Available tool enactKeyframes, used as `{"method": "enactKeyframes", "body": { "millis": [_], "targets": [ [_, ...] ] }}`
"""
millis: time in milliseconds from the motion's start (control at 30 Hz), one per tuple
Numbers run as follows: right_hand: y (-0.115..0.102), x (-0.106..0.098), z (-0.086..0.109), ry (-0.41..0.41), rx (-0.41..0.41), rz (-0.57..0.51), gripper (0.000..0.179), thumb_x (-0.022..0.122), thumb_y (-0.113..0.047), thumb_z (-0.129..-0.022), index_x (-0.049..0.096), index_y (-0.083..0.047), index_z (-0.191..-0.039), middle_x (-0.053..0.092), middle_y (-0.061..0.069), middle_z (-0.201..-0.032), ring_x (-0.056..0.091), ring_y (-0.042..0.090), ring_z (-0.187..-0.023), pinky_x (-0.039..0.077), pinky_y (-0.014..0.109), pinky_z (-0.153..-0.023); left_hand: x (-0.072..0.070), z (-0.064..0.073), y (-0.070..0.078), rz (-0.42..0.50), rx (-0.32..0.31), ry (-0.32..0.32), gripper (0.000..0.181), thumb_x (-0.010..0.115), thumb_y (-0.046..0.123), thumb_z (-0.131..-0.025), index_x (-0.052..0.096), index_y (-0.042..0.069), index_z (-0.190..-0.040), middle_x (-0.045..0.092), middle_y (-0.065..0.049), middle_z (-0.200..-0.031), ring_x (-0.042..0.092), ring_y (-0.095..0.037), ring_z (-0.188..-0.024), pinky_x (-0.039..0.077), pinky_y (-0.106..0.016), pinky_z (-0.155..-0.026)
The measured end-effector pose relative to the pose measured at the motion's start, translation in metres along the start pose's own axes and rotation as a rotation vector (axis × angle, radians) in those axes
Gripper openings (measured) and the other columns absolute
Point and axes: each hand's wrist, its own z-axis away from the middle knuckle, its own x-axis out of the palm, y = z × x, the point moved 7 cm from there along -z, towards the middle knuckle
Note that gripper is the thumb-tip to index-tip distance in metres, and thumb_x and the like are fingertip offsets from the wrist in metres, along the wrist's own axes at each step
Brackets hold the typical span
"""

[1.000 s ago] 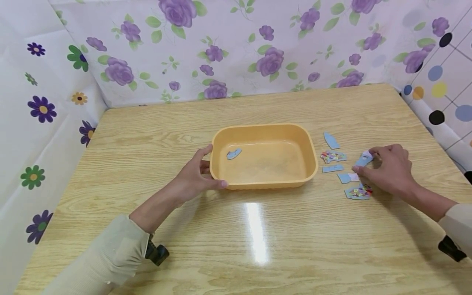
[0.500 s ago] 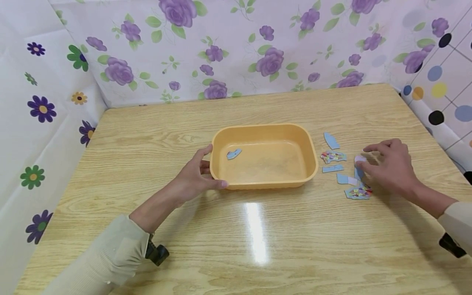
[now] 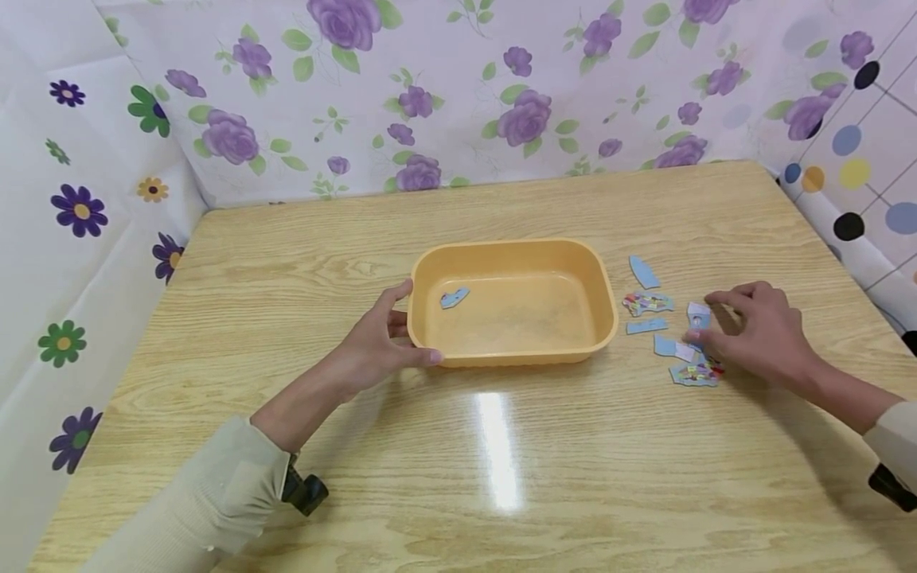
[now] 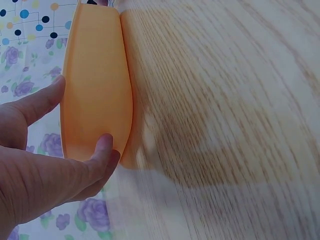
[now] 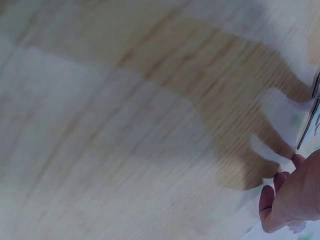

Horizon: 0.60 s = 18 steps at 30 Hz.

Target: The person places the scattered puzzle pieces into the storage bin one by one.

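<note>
In the head view, my left hand (image 3: 372, 342) grips the left end of a shallow orange plastic tray (image 3: 516, 360), thumb at the front rim and fingers round the end wall. The left wrist view shows that hand (image 4: 60, 160) against the tray's outer wall (image 4: 97, 85). A small blue puzzle piece (image 3: 454, 298) lies inside the tray. Right of it, my right hand (image 3: 766, 334) pinches a blue and pink puzzle piece (image 3: 698, 315) between thumb and index finger. Below this piece are a blue and white piece (image 3: 673, 348) and a multicoloured piece (image 3: 693, 374).
Between tray and right hand lie a pointed blue piece (image 3: 644, 272), a colourful piece (image 3: 648, 303) and a narrow blue strip piece (image 3: 646, 325). The wooden table (image 3: 301, 255) meets flower-printed sheeting (image 3: 458, 103) at the back and left, and dotted sheeting at the right.
My right hand has turned its puzzle piece more upright and brought it left, down against the other pieces; the fingers shifted on it. The left hand and the tray stay put.
</note>
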Motion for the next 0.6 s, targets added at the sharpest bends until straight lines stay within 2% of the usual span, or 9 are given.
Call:
{"method": "enactKeyframes", "body": {
  "millis": [267, 433, 600],
  "targets": [
    [0.0015, 0.0035, 0.0018, -0.022, -0.039, -0.040, 0.058, 0.080, -0.030, -0.078, 0.061, 0.001, -0.122, 0.039, 0.031, -0.123, 0.030, 0.052, -0.115, 0.020, 0.071, -0.076, 0.0005, -0.0001, -0.0008, -0.008, -0.006, 0.006, 0.110, 0.083, 0.011, -0.076, 0.008, 0.019, -0.155, 0.044, -0.022, -0.132, 0.056, -0.034, -0.118, 0.050, -0.038, -0.095],
    [0.0037, 0.0039, 0.0009, -0.086, -0.088, -0.039, 0.056, 0.079, -0.026, -0.080, 0.060, -0.002, -0.127, 0.039, 0.028, -0.125, 0.030, 0.052, -0.113, 0.023, 0.068, -0.073, 0.0006, 0.0003, -0.0004, -0.018, -0.012, 0.011, 0.109, 0.083, 0.011, -0.076, 0.008, 0.020, -0.155, 0.044, -0.021, -0.132, 0.056, -0.034, -0.117, 0.050, -0.037, -0.094],
    [0.0063, 0.0031, 0.0006, -0.149, -0.116, -0.014, 0.062, 0.081, -0.024, -0.079, 0.057, -0.004, -0.132, 0.038, 0.026, -0.128, 0.029, 0.053, -0.114, 0.024, 0.066, -0.073, 0.0003, 0.0008, 0.0006, -0.020, -0.015, 0.010, 0.109, 0.083, 0.011, -0.076, 0.008, 0.020, -0.156, 0.043, -0.021, -0.133, 0.055, -0.034, -0.118, 0.050, -0.037, -0.094]
  ]
}}
